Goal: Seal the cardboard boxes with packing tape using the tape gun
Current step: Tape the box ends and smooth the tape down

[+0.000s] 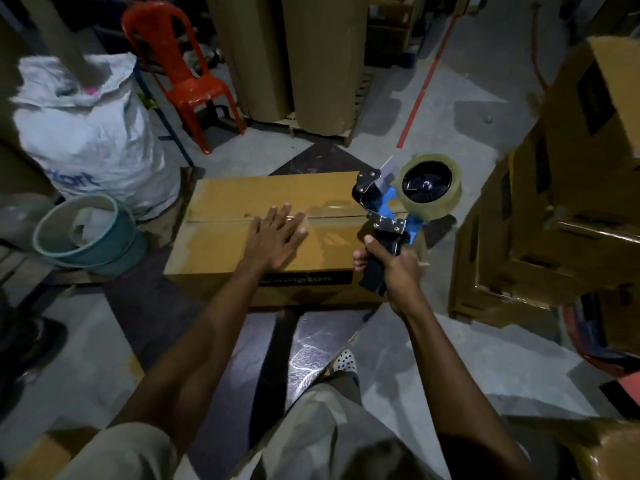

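Cardboard box sits on the floor straight ahead of me, long side toward me, with its top flaps down and a seam running left to right across the top. A glossy strip shows along part of that seam, right of centre.

To my right a stack of boxes rises taller than the one I am working on and stands just beside its right end. Behind the box, tall upright cardboard rolls stand on a pallet. On the far left a white woven sack slumps open-mouthed. A red plastic chair stands between it and the rolls. A teal bucket lies tilted in front of the sack, near the left end of the box.

My right hand is wrapped round the black handle of the tape gun, thumb up along the grip. The gun has a blue frame and is held over the right end of the box, in line with the seam. I cannot tell whether its front edge touches the cardboard. The tape roll sits on the gun's far side, facing up toward me.

My left hand lies flat on the box top, palm down, fingers straight and spread, with the fingertips reaching the seam near the middle.
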